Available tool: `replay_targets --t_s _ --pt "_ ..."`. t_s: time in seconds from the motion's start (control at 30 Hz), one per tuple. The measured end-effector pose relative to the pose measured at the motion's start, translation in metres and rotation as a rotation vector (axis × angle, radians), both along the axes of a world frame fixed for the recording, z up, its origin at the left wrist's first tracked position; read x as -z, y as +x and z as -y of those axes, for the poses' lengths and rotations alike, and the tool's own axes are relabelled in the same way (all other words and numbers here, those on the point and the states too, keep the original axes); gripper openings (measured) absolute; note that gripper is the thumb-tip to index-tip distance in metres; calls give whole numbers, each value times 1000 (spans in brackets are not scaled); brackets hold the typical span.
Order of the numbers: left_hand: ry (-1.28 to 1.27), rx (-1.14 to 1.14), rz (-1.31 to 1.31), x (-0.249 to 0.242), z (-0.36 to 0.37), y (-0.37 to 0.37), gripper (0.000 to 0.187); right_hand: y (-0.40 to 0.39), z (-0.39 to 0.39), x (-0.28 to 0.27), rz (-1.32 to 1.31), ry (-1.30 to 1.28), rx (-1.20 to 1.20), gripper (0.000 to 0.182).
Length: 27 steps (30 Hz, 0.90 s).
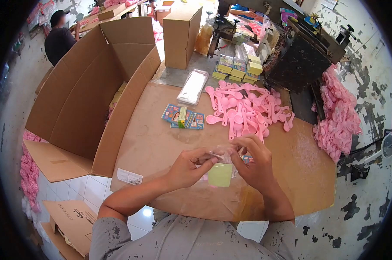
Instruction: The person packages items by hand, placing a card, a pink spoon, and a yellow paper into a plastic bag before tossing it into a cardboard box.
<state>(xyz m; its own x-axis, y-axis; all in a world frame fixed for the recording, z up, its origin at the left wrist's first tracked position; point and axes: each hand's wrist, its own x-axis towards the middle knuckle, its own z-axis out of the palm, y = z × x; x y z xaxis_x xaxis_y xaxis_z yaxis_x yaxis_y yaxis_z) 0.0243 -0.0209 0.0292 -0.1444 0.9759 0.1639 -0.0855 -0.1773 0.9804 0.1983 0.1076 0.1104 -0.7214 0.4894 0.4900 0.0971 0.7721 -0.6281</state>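
Near the table's front edge, my left hand (191, 167) and my right hand (254, 162) pinch a clear plastic bag (222, 151) between them. A yellow-green card (220, 175) shows at the lower part of the bag, with a bit of pink beside it. Part of a blue printed card (248, 159) is visible behind my right fingers. Beyond my hands lies a heap of pink spoons (243, 110). Left of the heap are blue printed cards (170, 113), some under a yellow-green band. Farther back is a stack of clear plastic bags (193, 87).
A large open cardboard box (70, 99) stands at the left, with a taller carton (181, 39) behind. Bundled cards (237, 67) sit near a dark machine (297, 58). Bagged pink spoons (338, 117) hang at the right. A person (59, 39) is at the far left.
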Motion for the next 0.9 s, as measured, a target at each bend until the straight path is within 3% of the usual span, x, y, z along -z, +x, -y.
replay_targets --t_s 0.2,0.4,0.5,0.6,0.7,0.77,0.8,0.87,0.9 --pt "80 -110 -171 -19 4 1 38 -9 3 4 -4 603 27 27" --pt "236 -218 -542 -4 5 3 52 -14 5 15 139 795 4 30" --pt "219 -170 -677 -4 5 2 47 -17 4 14 241 805 27 29" --pt "236 -145 -774 -1 3 1 47 -15 -13 16 253 684 126 26" --pt "61 -75 -431 -6 3 -1 48 12 -44 8 129 100 108 14" --pt "6 -29 -302 -12 1 -7 46 54 -51 -15 73 -659 -136 13" --pt "-21 -5 -237 -13 1 -9 45 89 -64 -9 -56 -881 -329 12" --pt "-31 -20 -164 -9 0 -8 44 148 -106 4 -223 -1027 -406 9" --pt "-36 -24 -127 -7 -1 -7 44 174 -128 9 -253 -962 -283 7"
